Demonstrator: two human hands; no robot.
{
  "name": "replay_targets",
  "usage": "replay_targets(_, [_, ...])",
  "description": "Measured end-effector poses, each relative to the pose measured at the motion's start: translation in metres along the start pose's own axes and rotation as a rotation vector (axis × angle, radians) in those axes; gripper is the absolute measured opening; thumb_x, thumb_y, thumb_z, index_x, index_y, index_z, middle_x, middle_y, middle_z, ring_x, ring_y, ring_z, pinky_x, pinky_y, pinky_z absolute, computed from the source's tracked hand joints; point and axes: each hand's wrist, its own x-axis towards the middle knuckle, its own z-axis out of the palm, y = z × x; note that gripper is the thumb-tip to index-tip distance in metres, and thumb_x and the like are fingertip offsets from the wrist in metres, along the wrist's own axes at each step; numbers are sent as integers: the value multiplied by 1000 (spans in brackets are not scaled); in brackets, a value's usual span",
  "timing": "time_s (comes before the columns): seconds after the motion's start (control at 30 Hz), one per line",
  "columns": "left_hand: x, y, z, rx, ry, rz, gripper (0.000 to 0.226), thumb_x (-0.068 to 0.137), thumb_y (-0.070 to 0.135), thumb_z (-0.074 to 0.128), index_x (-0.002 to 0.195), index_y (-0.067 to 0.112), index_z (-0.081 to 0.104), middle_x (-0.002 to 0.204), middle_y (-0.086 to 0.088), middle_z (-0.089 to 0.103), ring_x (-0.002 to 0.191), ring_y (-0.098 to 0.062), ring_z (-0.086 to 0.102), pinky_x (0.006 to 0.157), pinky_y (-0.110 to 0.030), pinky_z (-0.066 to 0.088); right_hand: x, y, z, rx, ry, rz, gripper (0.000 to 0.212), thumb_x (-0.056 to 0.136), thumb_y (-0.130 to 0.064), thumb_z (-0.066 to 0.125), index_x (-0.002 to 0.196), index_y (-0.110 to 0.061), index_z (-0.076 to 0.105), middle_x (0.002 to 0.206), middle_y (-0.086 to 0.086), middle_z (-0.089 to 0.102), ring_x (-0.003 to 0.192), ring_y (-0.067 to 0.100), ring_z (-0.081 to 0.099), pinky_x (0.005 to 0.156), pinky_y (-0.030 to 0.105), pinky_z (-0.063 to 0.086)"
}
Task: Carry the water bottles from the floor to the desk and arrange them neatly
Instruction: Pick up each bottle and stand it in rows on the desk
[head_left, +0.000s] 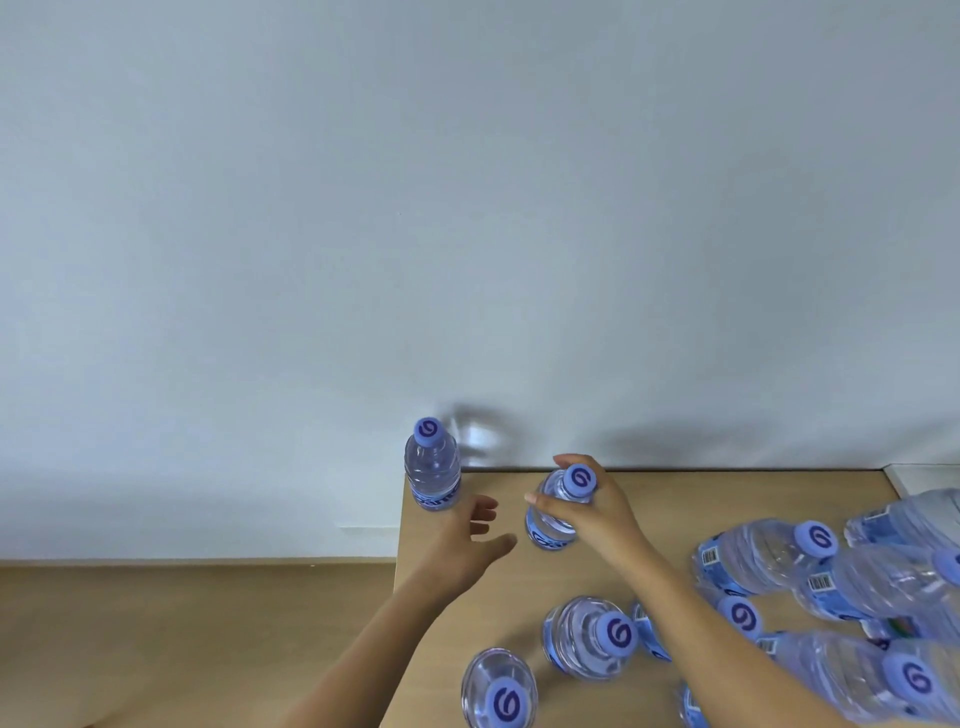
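Observation:
Several clear water bottles with blue caps stand on the wooden desk (675, 499). One bottle (432, 467) stands alone at the desk's far left corner by the wall. My right hand (597, 512) grips a second bottle (550, 525) near its neck, upright and a little right of the corner bottle. My left hand (467, 540) hovers between those two bottles, fingers spread and holding nothing. Two more bottles (589, 636) (498, 688) stand near the front, under my arms. A cluster of bottles (841, 587) fills the right side.
A pale wall (467, 208) runs right behind the desk's back edge. The wooden floor (182, 639) lies left of the desk, below its left edge. A white surface (924, 475) shows at the far right corner.

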Motion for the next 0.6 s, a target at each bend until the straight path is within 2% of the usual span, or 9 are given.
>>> replay_targets(0.1, [1, 0, -3, 14, -1, 4, 45, 81, 18, 78, 119, 18, 53, 114, 2, 57, 102, -10, 55, 69, -7, 44, 5, 0, 3, 5, 17, -12, 31, 73, -3, 82, 96, -13, 63, 82, -3, 64, 78, 14, 61, 65, 14, 49])
replay_targets(0.17, [2, 1, -4, 13, -14, 2, 47, 79, 18, 79, 119, 21, 52, 115, 4, 56, 102, -8, 55, 70, -9, 44, 4, -2, 2, 1, 1, -17, 29, 74, 0, 79, 97, -9, 63, 83, -2, 63, 77, 13, 60, 61, 11, 47])
replay_targets(0.33, [2, 14, -8, 49, -60, 52, 65, 71, 23, 86, 125, 25, 50, 118, 13, 54, 105, 1, 52, 73, -9, 45, -6, -32, -10, 11, -124, -37, 28, 76, -4, 80, 100, -10, 66, 91, 1, 68, 81, 6, 62, 65, 13, 49])
replay_targets(0.4, [1, 24, -8, 60, -100, 88, 75, 67, 24, 89, 130, 26, 48, 121, 17, 52, 111, 2, 50, 78, -10, 44, -12, -52, -17, 31, -191, -57, 27, 76, -6, 80, 98, -10, 65, 97, 5, 70, 81, 2, 64, 68, 15, 51])
replay_targets(0.47, [-5, 36, -8, 67, -146, 130, 77, 64, 27, 91, 128, 33, 49, 120, 21, 55, 113, 3, 51, 82, -12, 44, -18, -73, -24, 81, -243, -63, 27, 75, -7, 80, 95, -8, 63, 102, 5, 71, 91, 8, 67, 77, 25, 52])
replay_targets(0.53, [-13, 50, -8, 34, -200, 176, 71, 60, 28, 92, 118, 40, 52, 108, 26, 63, 105, 6, 58, 79, -12, 48, -24, -94, -30, 111, -292, -82, 25, 71, -11, 81, 89, -9, 63, 100, 3, 73, 103, 16, 68, 86, 34, 52])
replay_targets(0.6, [-22, 62, -7, -45, -243, 219, 70, 60, 23, 92, 117, 35, 53, 104, 23, 67, 99, 2, 64, 77, -15, 52, -31, -114, -36, 128, -345, -122, 24, 70, -11, 82, 86, -9, 64, 94, 0, 73, 107, 18, 68, 86, 33, 52])
